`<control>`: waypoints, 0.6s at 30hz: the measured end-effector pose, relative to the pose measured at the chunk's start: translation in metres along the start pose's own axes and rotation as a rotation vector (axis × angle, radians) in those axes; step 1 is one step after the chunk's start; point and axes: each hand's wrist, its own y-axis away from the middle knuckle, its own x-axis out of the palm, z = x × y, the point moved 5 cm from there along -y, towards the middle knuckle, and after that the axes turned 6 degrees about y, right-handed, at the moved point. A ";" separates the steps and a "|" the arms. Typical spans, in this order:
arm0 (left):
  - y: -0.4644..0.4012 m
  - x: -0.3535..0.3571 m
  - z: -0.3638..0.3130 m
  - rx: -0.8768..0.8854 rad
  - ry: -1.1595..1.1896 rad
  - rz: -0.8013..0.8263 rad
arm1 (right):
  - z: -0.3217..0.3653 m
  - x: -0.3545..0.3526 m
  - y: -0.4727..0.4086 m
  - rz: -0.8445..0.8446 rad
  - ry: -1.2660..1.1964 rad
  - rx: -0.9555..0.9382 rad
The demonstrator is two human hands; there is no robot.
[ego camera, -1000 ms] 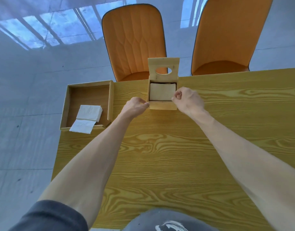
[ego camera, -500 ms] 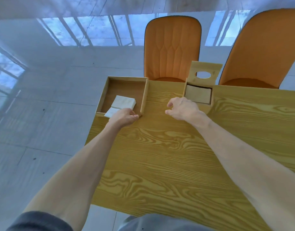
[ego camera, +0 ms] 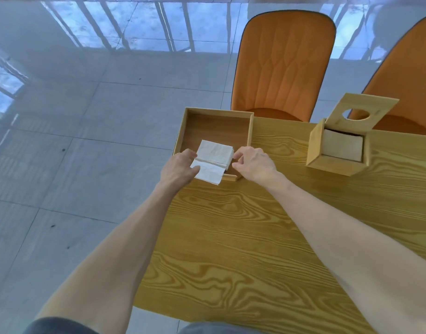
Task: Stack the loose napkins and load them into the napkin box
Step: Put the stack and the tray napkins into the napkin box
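Your left hand (ego camera: 177,168) touches the napkin stack (ego camera: 213,160) lying over the wooden tray's (ego camera: 250,131) near edge, fingers loose. Your right hand (ego camera: 254,162) hovers half-curled beside it, gripping nothing. The napkin box (ego camera: 337,162) stands lid-up right of the tray.

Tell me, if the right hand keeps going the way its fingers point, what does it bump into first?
Probably the napkin stack. The right hand points left toward the stack's right edge in the wooden tray; whether they already touch is unclear.
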 end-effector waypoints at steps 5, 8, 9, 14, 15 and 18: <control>-0.020 0.013 -0.001 -0.030 -0.045 0.118 | 0.002 0.015 -0.019 0.007 -0.135 0.113; -0.029 0.021 -0.001 -0.039 -0.163 0.207 | 0.005 0.028 -0.027 0.059 -0.078 0.103; -0.032 0.023 -0.001 -0.044 -0.177 0.217 | 0.005 0.031 -0.029 0.080 -0.074 0.109; -0.049 0.025 0.007 -0.101 -0.170 0.216 | 0.001 0.039 -0.038 0.156 -0.113 0.143; -0.052 0.026 0.009 -0.119 -0.128 0.214 | 0.000 0.039 -0.039 0.171 -0.146 0.146; -0.057 0.025 0.011 -0.248 0.257 0.232 | 0.001 0.039 -0.039 0.211 -0.326 0.180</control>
